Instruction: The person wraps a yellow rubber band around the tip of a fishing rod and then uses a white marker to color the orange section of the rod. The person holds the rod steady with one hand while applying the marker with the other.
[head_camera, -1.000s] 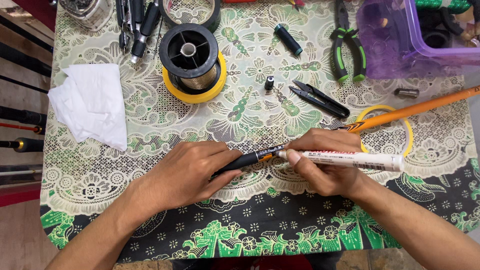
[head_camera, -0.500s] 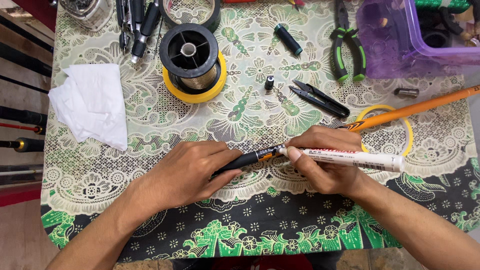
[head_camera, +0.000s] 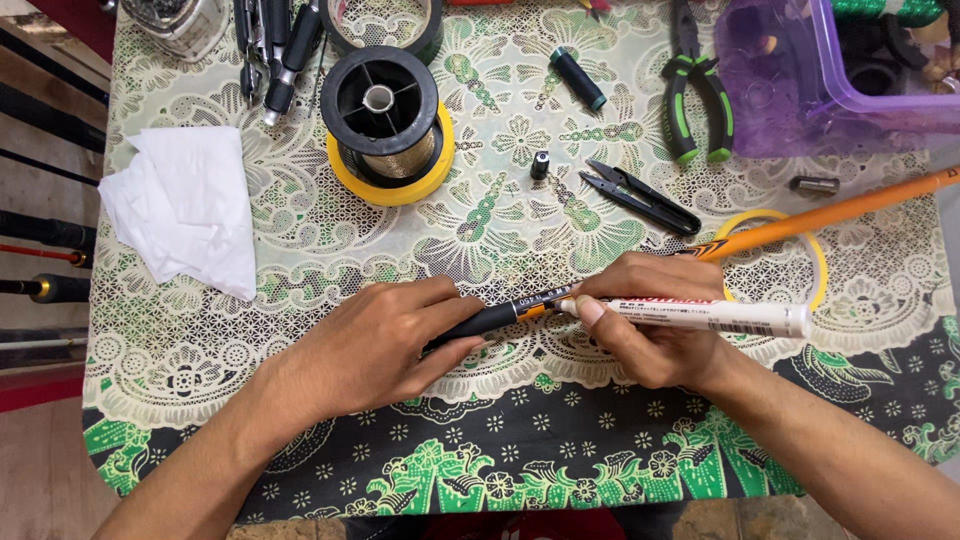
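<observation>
An orange-and-black rod (head_camera: 800, 220) is gripped at its black handle by the left hand (head_camera: 375, 345); a white marker (head_camera: 715, 317) is grasped by the right hand (head_camera: 655, 325), tip touching the rod.

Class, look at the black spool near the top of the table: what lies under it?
Under the black spool a yellow ring shows, its rim sticking out at the front and right, resting on the patterned tablecloth. The ring's middle is covered by the spool.

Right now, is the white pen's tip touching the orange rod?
Touching. The head view shows the right hand pressing the white pen tip against the orange rod, near the left hand.
</observation>
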